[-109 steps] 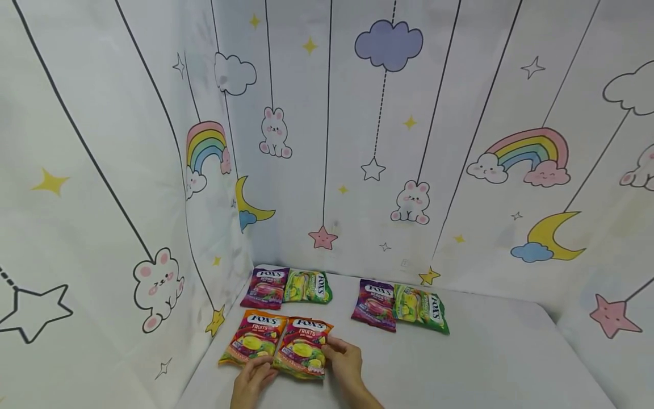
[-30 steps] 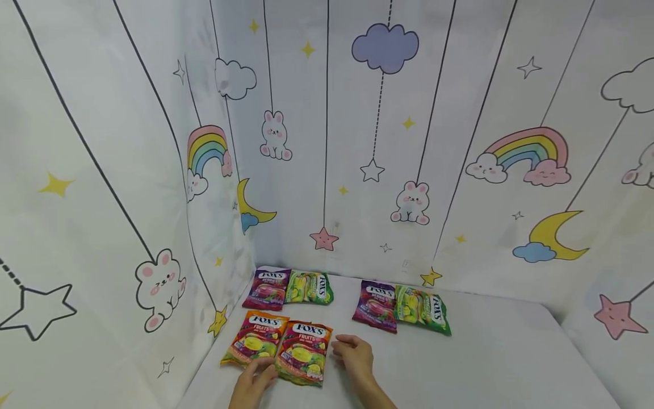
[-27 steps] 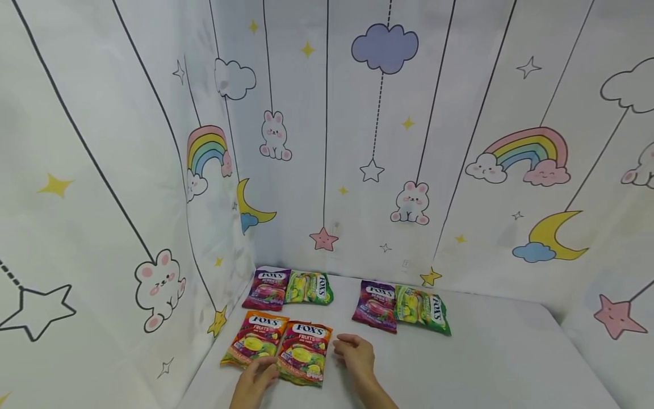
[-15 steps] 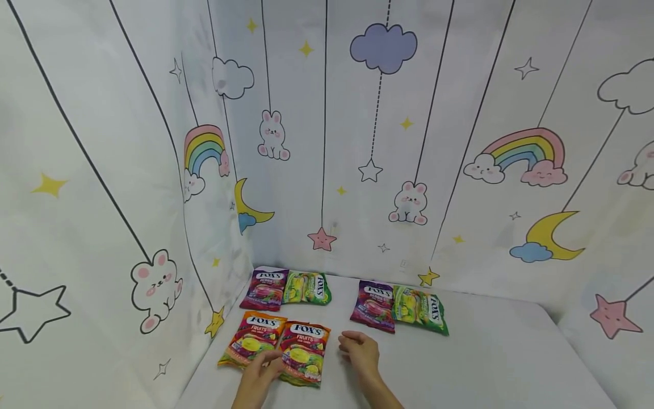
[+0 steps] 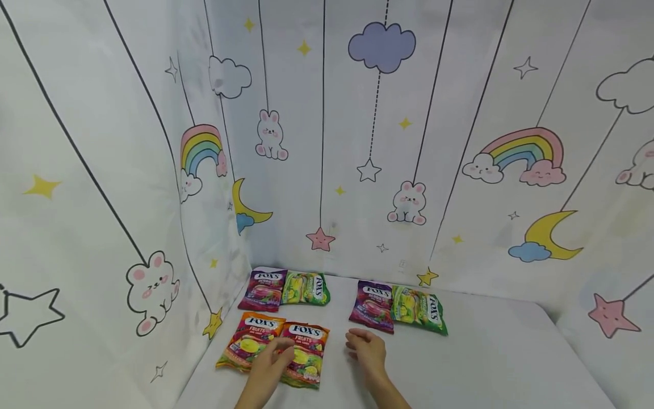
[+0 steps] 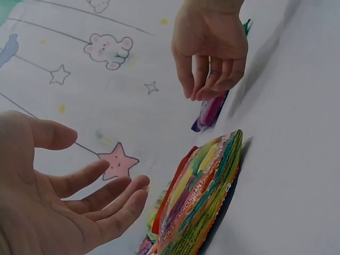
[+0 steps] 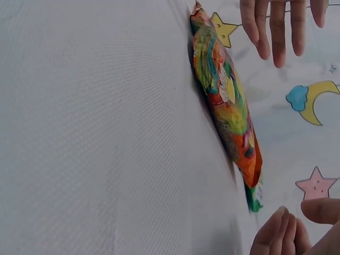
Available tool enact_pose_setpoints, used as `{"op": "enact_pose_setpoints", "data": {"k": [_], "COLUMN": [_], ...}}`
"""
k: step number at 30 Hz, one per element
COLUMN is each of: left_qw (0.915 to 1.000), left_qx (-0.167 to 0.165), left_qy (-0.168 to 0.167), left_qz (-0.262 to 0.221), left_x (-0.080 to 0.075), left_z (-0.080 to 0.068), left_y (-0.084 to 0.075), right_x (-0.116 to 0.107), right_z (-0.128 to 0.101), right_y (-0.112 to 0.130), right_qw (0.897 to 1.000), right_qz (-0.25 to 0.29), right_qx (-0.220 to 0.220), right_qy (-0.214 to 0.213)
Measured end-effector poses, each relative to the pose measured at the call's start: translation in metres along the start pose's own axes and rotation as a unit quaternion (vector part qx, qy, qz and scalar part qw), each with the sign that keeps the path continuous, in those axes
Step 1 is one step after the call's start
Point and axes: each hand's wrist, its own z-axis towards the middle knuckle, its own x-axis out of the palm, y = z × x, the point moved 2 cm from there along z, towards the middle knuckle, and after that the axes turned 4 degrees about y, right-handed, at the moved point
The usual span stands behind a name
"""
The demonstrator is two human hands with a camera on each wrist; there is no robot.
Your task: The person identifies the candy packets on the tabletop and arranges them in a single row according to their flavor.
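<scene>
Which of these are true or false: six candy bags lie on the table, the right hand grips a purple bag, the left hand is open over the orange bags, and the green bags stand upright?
1. Six candy bags lie on the table. True.
2. The right hand grips a purple bag. False: it holds nothing, fingers loosely curled.
3. The left hand is open over the orange bags. True.
4. The green bags stand upright. False: they lie flat.
</scene>
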Motion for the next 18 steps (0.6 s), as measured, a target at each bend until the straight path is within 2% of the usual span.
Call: {"op": "enact_pose_setpoints", "data": {"k": [6, 18], "left_qw": [0.9998, 0.9983], "left_qx": [0.009, 0.030], "left_qy": [0.010, 0.041], "left_qz": [0.013, 0.027], "left_x": [0.006, 0.023], "left_z": [0.007, 0.019], "left_y": [-0.011, -0.019], "right_x": [-0.008, -0.024], "right_z": [0.003, 0.005], "right_y": [0.000, 0.004], "right_qw": [1.000, 1.000], "right_qz": [0.005, 0.010], "right_qx": [0.003, -0.003], "right_qy": [0.001, -0.011]}}
